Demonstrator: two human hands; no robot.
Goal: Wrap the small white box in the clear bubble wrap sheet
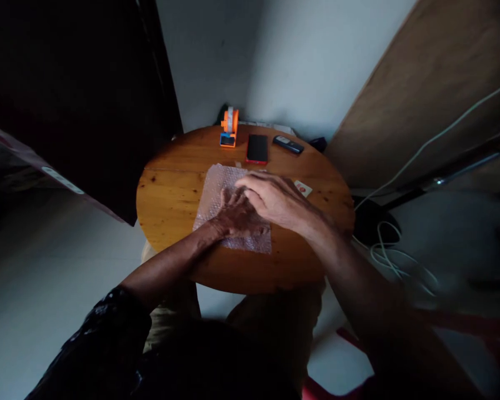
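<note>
A sheet of clear bubble wrap (pixel 215 191) lies flat near the middle of the round wooden table. My left hand (pixel 244 214) rests on it, open, with the fingers spread. Above and partly over the left hand is my right hand (pixel 277 199), its fingers slightly bent and the thumb apart from them. Nothing shows in the right hand. The two hands hide the right part of the sheet, and I cannot tell whether anything lies under them.
Along the back of the wooden table (pixel 170 194) stand an orange tape dispenser (pixel 229 128), a dark phone (pixel 257 149) with a red edge and a remote control (pixel 288 144). A small white card (pixel 303 188) lies right of my hands. A pale cable (pixel 389 258) coils on the floor.
</note>
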